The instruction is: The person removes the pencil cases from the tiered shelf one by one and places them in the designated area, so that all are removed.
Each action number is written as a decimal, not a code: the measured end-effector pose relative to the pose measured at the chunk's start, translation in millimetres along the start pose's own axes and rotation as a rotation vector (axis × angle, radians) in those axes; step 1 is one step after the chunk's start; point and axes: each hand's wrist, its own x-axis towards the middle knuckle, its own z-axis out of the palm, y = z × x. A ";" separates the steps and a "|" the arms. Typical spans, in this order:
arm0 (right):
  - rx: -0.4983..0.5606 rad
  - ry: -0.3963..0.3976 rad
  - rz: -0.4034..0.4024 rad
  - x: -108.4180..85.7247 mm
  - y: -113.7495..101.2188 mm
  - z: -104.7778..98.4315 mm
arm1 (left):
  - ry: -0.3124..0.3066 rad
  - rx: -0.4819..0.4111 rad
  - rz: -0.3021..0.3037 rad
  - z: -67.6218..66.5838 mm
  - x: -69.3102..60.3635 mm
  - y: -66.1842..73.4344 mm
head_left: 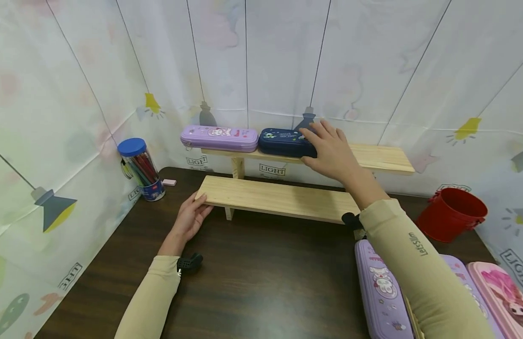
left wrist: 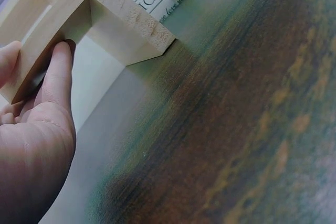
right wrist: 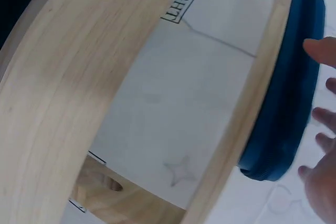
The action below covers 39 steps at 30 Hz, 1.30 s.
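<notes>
A two-tier wooden shelf (head_left: 274, 197) stands against the back wall covering. My left hand (head_left: 188, 219) grips the left end of its lower board, thumb above and fingers beneath, as the left wrist view also shows. On the upper board lies a navy pencil case (head_left: 282, 142), its right end partly hidden by my right hand (head_left: 332, 153). That hand hovers at the case with fingers spread; in the right wrist view the thumb is close to the case (right wrist: 286, 87), and whether it touches I cannot tell. A purple pencil case (head_left: 219, 138) lies to its left.
A clear jar of pencils with a blue lid (head_left: 138, 165) stands at the left, near a small pink eraser (head_left: 169, 182). At the right are a red bucket (head_left: 450, 214), a purple case (head_left: 382, 287) and a pink case (head_left: 505, 292). Everything stands on a dark wooden table (head_left: 261, 273).
</notes>
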 end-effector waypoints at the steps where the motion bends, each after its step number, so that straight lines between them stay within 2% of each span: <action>1: -0.015 -0.022 0.021 1.6 1.2 3.3 | 0.006 -0.006 -0.002 0.1 -0.1 -0.9; 4: -0.025 -0.061 0.070 4.5 4.5 11.9 | 0.007 -0.003 -0.001 0.0 0.2 -2.7; 9: -0.017 -0.042 0.095 7.4 4.6 18.5 | -0.009 0.019 0.018 -1.6 0.9 -2.8; 15: -0.042 -0.038 0.100 7.9 -1.5 9.2 | -0.001 0.013 0.012 -1.4 0.8 1.7; 23: 0.069 -0.084 0.093 7.5 -2.8 5.5 | 0.011 -0.004 0.007 -0.6 1.3 -1.1; 30: 0.048 -0.099 0.067 1.6 -5.9 -2.0 | 0.000 -0.006 0.015 -1.2 2.9 -4.7; 39: 0.135 -0.125 0.113 -3.7 -8.1 -11.7 | 0.015 -0.012 0.006 -0.1 3.3 -3.0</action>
